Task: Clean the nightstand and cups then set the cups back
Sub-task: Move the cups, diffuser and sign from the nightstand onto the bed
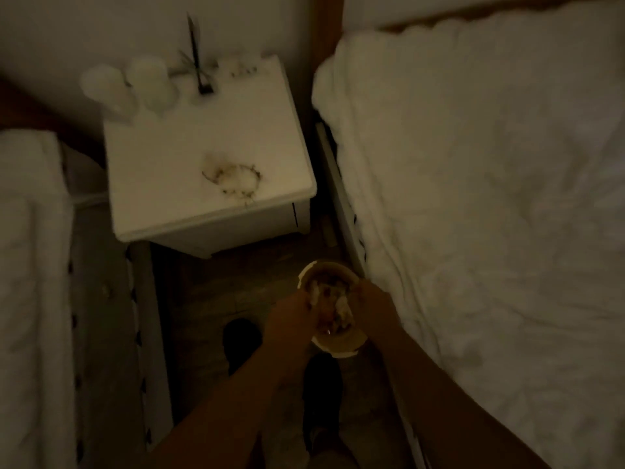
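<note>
The white nightstand point(162, 157) stands between two beds, with a brown ring stain point(233, 179) near its front edge and smaller marks point(241, 71) at the back. Two white cups point(108, 88) point(150, 81) sit at its back left corner. Low over the floor, a round pale bowl point(338, 343) sits under my hands. My left hand point(291, 319) and my right hand point(372, 304) both grip a crumpled wet cloth point(333, 301) over the bowl. The room is dim and the picture blurred.
A dark thin stand with a flat foot point(199, 62) rises at the nightstand's back. White bedding point(490, 198) fills the right side, another bed point(30, 265) the left. My dark shoes point(241, 340) stand on the narrow floor strip between them.
</note>
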`<action>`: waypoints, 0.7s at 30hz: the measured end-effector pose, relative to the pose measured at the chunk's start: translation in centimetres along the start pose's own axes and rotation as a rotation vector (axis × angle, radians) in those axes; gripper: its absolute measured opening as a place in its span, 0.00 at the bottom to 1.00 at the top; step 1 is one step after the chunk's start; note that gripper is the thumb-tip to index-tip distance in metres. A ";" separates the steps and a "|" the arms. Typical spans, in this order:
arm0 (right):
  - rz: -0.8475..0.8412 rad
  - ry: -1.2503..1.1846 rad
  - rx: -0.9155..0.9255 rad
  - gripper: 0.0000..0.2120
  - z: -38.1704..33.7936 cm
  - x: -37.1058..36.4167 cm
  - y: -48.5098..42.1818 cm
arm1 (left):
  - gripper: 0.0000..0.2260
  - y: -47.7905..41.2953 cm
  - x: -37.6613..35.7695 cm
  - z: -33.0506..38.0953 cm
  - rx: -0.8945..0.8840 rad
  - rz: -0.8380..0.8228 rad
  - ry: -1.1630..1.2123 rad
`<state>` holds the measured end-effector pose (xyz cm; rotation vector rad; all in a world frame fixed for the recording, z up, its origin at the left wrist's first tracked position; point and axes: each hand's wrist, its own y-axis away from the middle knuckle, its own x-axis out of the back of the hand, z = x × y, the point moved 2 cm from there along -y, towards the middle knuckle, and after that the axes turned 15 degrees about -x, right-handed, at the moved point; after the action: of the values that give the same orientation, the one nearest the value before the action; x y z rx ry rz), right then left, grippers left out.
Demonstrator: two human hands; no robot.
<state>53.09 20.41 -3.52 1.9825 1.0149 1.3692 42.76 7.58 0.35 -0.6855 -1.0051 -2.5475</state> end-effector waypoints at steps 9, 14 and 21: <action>-0.078 0.219 0.226 0.05 -11.4 8.6 13.7 | 0.03 12.1 14.4 4.9 -0.048 0.244 -0.140; -0.083 0.281 0.440 0.03 -16.5 11.6 20.7 | 0.04 18.9 20.9 6.0 -0.035 0.339 -0.202; -0.014 0.327 0.580 0.14 -28.8 13.4 23.4 | 0.11 20.3 33.9 4.0 -0.082 0.534 -0.262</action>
<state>35.60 17.67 31.76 2.1698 1.7324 1.5481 24.87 -7.73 32.33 -1.1574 -0.6724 -2.0719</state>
